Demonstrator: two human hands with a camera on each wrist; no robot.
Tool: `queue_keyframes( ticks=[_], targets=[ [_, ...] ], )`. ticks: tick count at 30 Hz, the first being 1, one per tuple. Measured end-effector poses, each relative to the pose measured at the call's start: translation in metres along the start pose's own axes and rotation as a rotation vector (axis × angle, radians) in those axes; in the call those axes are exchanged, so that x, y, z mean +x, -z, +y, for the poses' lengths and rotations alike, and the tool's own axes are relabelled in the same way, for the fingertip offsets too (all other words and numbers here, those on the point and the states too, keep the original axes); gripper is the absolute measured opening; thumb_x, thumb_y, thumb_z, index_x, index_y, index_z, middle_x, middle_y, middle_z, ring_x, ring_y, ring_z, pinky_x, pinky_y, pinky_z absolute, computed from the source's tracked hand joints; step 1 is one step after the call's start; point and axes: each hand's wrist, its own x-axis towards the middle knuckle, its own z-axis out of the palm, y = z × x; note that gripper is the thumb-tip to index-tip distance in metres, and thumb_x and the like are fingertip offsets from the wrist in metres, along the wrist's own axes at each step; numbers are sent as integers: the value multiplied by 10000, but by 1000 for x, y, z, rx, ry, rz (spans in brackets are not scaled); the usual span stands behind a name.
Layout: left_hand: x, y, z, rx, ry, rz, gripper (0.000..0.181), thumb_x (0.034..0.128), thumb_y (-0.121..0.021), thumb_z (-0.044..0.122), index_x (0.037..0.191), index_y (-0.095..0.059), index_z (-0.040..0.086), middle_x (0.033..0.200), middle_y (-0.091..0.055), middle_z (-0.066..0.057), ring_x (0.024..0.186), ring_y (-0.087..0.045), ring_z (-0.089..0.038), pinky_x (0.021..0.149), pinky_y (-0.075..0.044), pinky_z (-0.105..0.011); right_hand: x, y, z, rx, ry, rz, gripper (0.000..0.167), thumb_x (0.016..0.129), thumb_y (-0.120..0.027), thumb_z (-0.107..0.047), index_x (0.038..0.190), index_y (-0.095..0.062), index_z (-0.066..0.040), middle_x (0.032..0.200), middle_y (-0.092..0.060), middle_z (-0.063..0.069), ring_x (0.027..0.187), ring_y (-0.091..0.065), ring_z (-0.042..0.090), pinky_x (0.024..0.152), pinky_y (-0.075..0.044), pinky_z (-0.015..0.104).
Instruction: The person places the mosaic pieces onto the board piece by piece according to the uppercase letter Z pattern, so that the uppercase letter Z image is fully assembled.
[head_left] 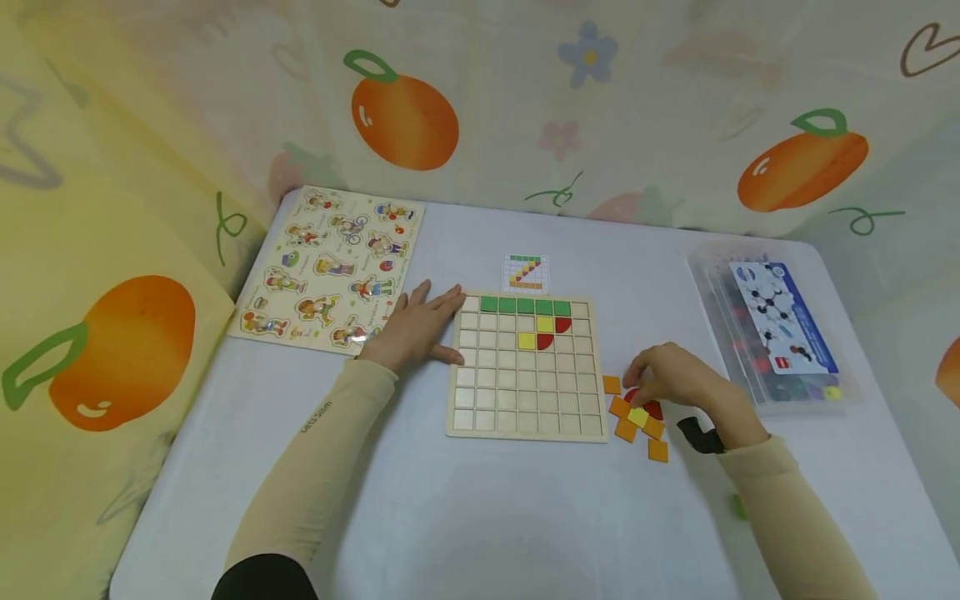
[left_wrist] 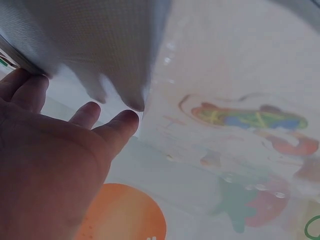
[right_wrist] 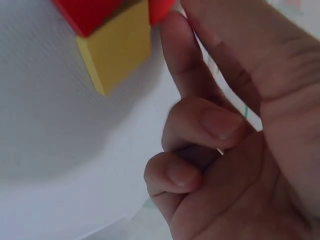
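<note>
Over the loose red pieces [head_left: 656,410] beside the grid board [head_left: 525,408], my right grip [head_left: 675,379] is narrow, though I cannot tell whether its fingertips pinch one; a yellow tile [head_left: 638,417] and orange tiles [head_left: 626,430] lie close by. At the board's left edge my left grip [head_left: 412,329] rests with its fingers spread. Outward on the tabletop [head_left: 510,508], a pattern card [head_left: 526,273] lies behind the board, a picture puzzle [head_left: 326,271] to the left and a clear box [head_left: 748,350] to the right.
</note>
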Motion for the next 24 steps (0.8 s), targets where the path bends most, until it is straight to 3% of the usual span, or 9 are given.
queue_keyframes(
  ticks=[7, 13, 19, 24],
  targets=[
    [-1, 0, 1, 8, 5, -1, 1108, 773, -799, 547, 1656, -246, 167, 1751, -177, 13, 1616, -62, -475, 1274, -115, -729, 0, -1, -1, 15, 26, -48, 72, 863, -817, -113, 925, -785, -93, 803, -736, -30, 744, -579, 113, 706, -516, 254],
    [-1, -1, 1, 6, -5, -2, 1109, 776, -803, 541, 1656, -244, 163, 1751, -175, 8, 1617, -57, -472, 1273, -114, -730, 2, 7, -2, 3, 68, -48, 128, 903, -785, -173, 987, -824, -84, 888, -791, -3, 741, -560, 93, 665, -481, 212],
    [-1, -1, 0, -7, 7, -2, 1119, 766, -808, 532, 1660, -235, 176, 1755, -166, 18, 1624, -38, -457, 1282, -98, -719, 26, 11, -19, 26, 145, 45, 119, 939, -757, -216, 968, -795, -107, 875, -777, -4, 676, -502, 118, 596, -417, 202],
    [-2, 1, 1, -25, 5, -6, 1120, 762, -812, 521, 1659, -236, 180, 1754, -162, 19, 1624, -24, -457, 1285, -78, -715, 54, 3, -44, 97, 180, 85, 144, 933, -758, -233, 929, -777, -90, 812, -750, 13, 691, -554, 100, 625, -460, 194]
  ],
)
